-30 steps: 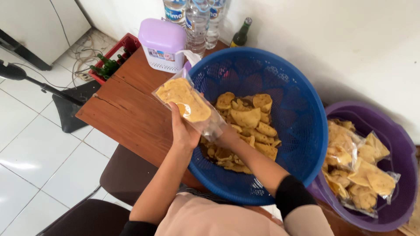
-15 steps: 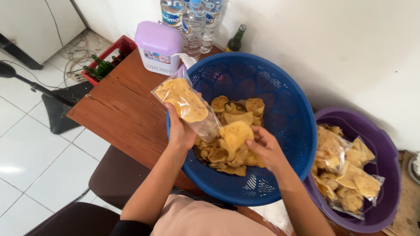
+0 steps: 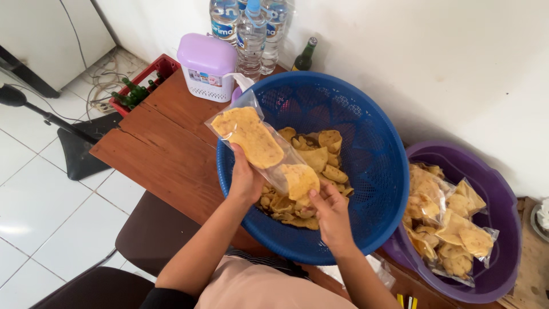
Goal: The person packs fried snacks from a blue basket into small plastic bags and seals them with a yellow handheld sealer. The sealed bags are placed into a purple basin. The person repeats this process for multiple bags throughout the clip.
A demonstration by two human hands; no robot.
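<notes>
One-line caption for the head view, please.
Left hand holds a clear bag while right hand slides in a yellow cracker.

Bare forearms and a light top are seen from above.
A pale peach garment is worn over a dark striped layer; a dark sleeve is pushed up on the left arm; both hands are ungloved.

left hand (image 3: pixel 245 180) gripping cracker bag (image 3: pixel 251 137), right hand (image 3: pixel 330 210) feeding cracker (image 3: pixel 301 179), blue basket (image 3: pixel 372 143)
</notes>
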